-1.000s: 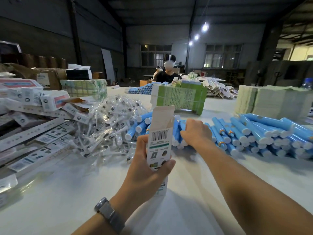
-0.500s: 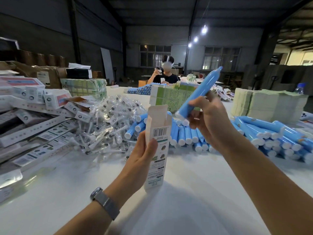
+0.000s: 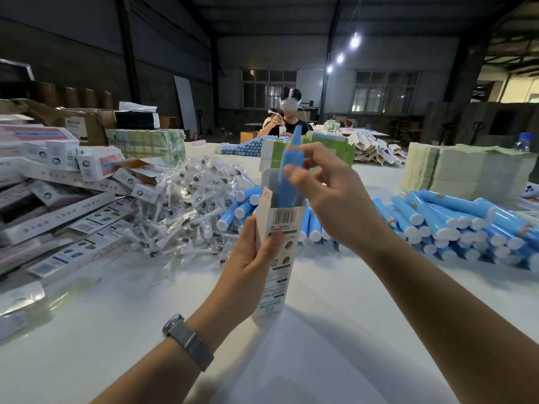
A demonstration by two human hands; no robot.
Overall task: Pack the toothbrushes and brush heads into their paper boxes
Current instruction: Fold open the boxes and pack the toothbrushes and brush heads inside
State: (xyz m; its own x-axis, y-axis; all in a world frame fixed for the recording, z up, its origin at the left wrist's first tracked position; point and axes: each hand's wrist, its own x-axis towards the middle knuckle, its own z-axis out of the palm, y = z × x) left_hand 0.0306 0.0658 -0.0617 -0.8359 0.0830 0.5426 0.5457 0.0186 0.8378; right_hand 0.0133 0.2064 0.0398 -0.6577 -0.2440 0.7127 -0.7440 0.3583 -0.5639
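- Left hand [image 3: 253, 258] wrapped round the lower-middle of a paper box [image 3: 275, 258], thumb across the printed front, wristwatch [image 3: 188, 341] on the wrist.
- Box held upright, long axis running 6 to 12 o'clock, bottom end just above or touching the white table [image 3: 320, 330]; cannot tell which. Top flaps open.
- Right hand [image 3: 335, 199] at 1 o'clock of the left hand, fingers pinching a blue toothbrush handle [image 3: 287, 170] near its upper half.
- Handle standing nearly vertical, narrow tip toward 12 o'clock, lower end already down inside the box mouth.
- Hands apart, box and handle between them.
- Heap of bagged brush heads [image 3: 186, 208] at 10 o'clock of the hands, on the table.
- Pile of blue handles [image 3: 452, 217] at 3 o'clock, white end caps facing the camera; more just behind the box.
- Flat and filled cartons [image 3: 58, 199] stacked at 9 o'clock.
- Stack of paper sheets [image 3: 466, 170] at 2 o'clock.
- Another person [image 3: 288, 118] seated at 12 o'clock, far across the table.
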